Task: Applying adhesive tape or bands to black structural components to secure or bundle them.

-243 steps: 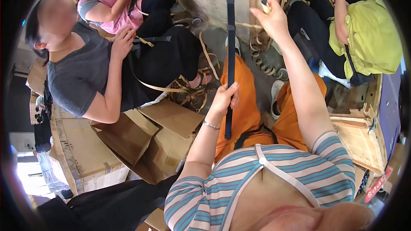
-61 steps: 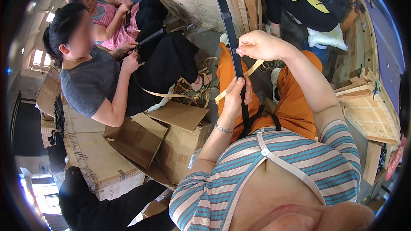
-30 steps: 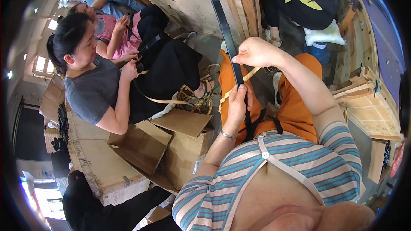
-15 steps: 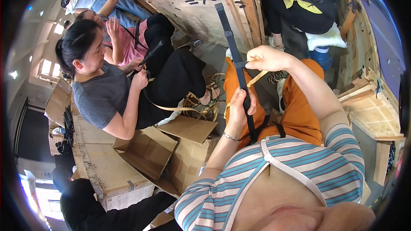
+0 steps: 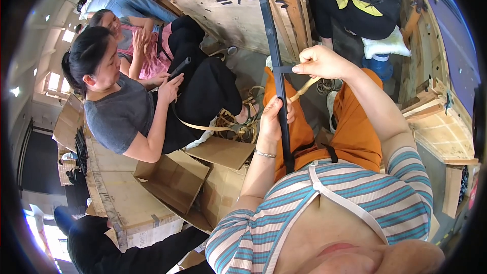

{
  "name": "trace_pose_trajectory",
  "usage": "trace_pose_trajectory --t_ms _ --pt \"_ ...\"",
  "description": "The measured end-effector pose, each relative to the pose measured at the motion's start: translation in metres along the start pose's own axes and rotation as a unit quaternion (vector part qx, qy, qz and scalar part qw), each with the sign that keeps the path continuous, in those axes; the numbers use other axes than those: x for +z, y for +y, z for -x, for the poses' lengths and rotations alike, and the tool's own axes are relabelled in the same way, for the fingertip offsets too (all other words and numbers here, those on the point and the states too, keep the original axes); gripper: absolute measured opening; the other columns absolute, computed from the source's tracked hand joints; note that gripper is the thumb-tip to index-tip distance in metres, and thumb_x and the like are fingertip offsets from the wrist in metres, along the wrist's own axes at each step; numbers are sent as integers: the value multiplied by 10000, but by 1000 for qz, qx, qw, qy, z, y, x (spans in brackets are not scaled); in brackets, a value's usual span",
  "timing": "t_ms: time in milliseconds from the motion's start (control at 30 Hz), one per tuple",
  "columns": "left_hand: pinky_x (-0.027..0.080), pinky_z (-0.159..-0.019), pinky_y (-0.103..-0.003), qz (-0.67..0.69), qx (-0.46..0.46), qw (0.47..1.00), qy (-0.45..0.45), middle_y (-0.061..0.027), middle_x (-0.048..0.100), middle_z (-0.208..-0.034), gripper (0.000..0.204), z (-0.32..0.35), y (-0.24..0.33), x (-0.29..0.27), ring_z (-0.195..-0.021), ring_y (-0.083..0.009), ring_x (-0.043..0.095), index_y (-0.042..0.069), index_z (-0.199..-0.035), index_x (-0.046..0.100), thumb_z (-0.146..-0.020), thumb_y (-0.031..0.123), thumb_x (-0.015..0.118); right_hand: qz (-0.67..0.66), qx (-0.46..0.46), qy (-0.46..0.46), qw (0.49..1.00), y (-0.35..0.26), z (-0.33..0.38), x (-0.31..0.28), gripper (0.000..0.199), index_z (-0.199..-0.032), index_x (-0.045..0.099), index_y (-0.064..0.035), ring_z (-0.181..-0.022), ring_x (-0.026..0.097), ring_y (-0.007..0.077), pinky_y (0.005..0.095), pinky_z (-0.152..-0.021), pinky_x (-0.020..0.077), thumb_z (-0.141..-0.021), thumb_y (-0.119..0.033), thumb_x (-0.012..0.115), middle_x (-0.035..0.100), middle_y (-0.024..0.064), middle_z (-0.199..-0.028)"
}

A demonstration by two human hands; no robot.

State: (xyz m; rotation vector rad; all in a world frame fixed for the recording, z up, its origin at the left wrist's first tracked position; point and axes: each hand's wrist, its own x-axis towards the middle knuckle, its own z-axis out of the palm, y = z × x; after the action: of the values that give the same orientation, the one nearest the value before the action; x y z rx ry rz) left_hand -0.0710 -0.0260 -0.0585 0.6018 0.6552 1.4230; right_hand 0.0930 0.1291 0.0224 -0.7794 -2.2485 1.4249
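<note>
A long, narrow black bar [image 5: 270, 30] stands at a slight tilt in front of me, its lower end close to my waist. My left hand [image 5: 271, 122] is closed round its lower half. A short black strip [image 5: 285, 69] stretches sideways from the bar to my right hand [image 5: 322, 62], which pinches its end between thumb and fingers. Below that pinch, a thin yellowish strip [image 5: 306, 87] slants down toward my left hand; where it ends behind the fingers is hidden.
At my left a seated person [image 5: 119, 106] holds another black bar [image 5: 180, 67]. Open cardboard boxes [image 5: 223, 187] lie between us. Ahead stands a wooden crate [image 5: 238, 18] with black pieces on top. Tangled yellowish strips [image 5: 238, 129] cover some floor. A wooden bench [image 5: 436, 122] is at right.
The bar has turned more upright and my left hand has moved slightly up and left. My right hand has drawn a little right, and more black strip shows between it and the bar.
</note>
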Motion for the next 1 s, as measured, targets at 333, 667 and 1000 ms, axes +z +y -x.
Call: trace_pose_trajectory --t_ms 333,667,1000 --pt "314 -412 -237 -88 22 994 57 -48 444 -558 285 32 26 -36 -442 -130 415 30 -796 503 -898 294 474 -16 -66 58 996 -1 -39 28 231 -954 555 -16 -601 511 60 208 -539 431 -865 -225 595 568 9 -781" --pt "325 -418 -235 -112 6 972 209 -46 464 -558 242 98 10 -86 -443 -128 426 32 -774 501 -887 245 477 -231 72 96 965 -15 -135 101 292 -781 609 -59 -644 536 82 211 -579 438 -855 -340 576 587 -2 -714" --pt "312 -407 -248 -65 -7 946 317 -50 440 -539 251 113 -8 -112 -428 -138 407 36 -762 485 -891 246 434 -264 151 -4 953 10 -186 160 235 -848 631 -21 -625 549 107 226 -549 469 -827 -252 594 592 25 -728"
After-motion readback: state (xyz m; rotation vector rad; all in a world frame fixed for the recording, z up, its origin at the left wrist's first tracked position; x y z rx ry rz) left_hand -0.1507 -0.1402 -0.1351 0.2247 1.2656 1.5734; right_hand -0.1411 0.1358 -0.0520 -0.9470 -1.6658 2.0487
